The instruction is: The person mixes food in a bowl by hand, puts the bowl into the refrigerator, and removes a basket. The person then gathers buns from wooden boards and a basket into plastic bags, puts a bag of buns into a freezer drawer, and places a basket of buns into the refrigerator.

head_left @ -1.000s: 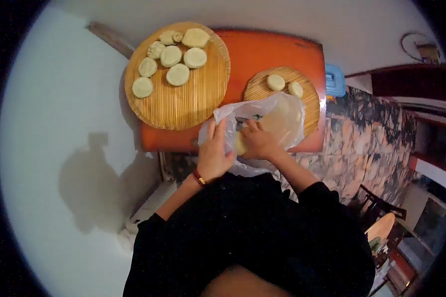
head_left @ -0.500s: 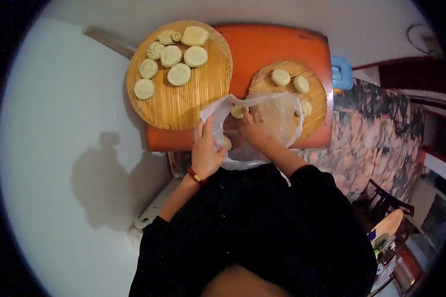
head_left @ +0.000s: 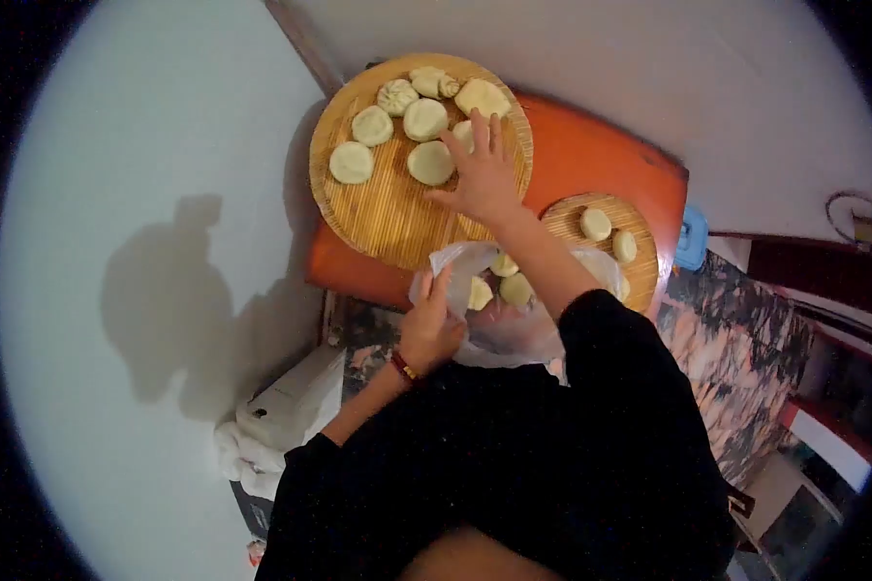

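My left hand [head_left: 430, 324] grips the rim of a clear plastic bag [head_left: 499, 351] at its left side. Several pale buns, one of them a round bun [head_left: 515, 290], lie inside the bag. Over the large round slatted tray [head_left: 378, 218], my right hand [head_left: 486, 182] hovers with fingers spread and nothing held. Its fingertips are near a pale bun [head_left: 463, 134], partly hidden by the hand. Several more flat round buns sit on this tray, along with a pleated bun [head_left: 397, 97] and a twisted roll [head_left: 431, 81].
Both trays rest on an orange-red table [head_left: 601, 150]. The smaller round tray [head_left: 567, 213] at right carries a few buns. A blue plastic container [head_left: 692, 239] stands past the table's right edge. A pale wall [head_left: 165, 126] bounds the left side.
My right hand has come out of the bag and moved up and left to the large tray, its fingers now spread. My left hand still holds the bag. The view has shifted and turned.
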Available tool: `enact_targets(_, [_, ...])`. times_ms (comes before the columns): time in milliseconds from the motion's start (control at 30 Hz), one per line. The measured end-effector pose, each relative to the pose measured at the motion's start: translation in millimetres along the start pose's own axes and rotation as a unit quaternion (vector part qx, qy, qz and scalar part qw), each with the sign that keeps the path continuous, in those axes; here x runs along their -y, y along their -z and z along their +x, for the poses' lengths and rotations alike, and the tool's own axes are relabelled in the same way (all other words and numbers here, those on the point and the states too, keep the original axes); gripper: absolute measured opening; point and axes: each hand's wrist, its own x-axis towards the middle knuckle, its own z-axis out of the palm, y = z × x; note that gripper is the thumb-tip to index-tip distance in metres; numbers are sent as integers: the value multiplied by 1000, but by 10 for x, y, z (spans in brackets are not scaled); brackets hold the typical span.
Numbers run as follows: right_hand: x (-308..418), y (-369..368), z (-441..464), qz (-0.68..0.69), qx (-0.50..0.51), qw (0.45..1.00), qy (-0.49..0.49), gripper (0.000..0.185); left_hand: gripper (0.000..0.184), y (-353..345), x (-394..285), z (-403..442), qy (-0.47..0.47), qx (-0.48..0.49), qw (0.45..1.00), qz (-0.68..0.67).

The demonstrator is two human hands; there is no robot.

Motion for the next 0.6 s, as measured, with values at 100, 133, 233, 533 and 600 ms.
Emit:
enact_targets(100, [74,-301,42,-49,18,996,-77,75,84,-56,150,-20,3,1,1000,-29])
enact_targets(133, [69,-381,11,-49,-8,995,-81,75,84,-107,245,-24,-31,-26,999,-20])
enact_targets(233, [17,-461,16,-43,-42,996,-64,72,85,-20,137,-7,-86,-56,995,-19])
enact_targets(533, [-332,-234,210,164,-53,982,-80,61,87,-79,180,44,-33,-52,998,28])
enact_targets(600, [-358,15,146,259,-37,958,-113,61,86,-21,158,64,-36,-42,998,23])
